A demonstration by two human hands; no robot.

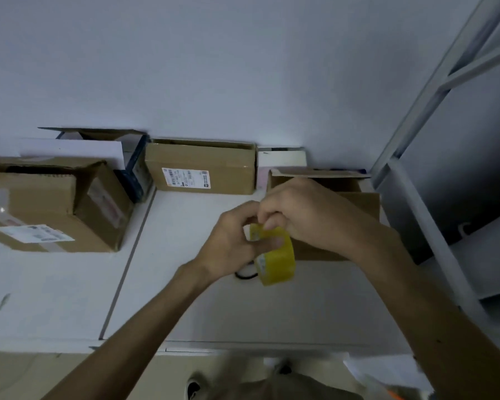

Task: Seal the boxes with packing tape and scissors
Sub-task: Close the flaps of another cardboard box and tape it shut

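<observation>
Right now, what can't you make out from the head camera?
Head view:
Loose end of tape roll: hidden under fingers of left hand and right hand.
Black loop under the left hand: mostly covered; scissors or not, unclear.
Open box behind the right hand: inside hidden by hand and flap.
Shipping label on middle box: print too small.

Box row [199,166] blocks rear; shelf frame [433,241] right; near tabletop [199,313] apparently passable.
</observation>
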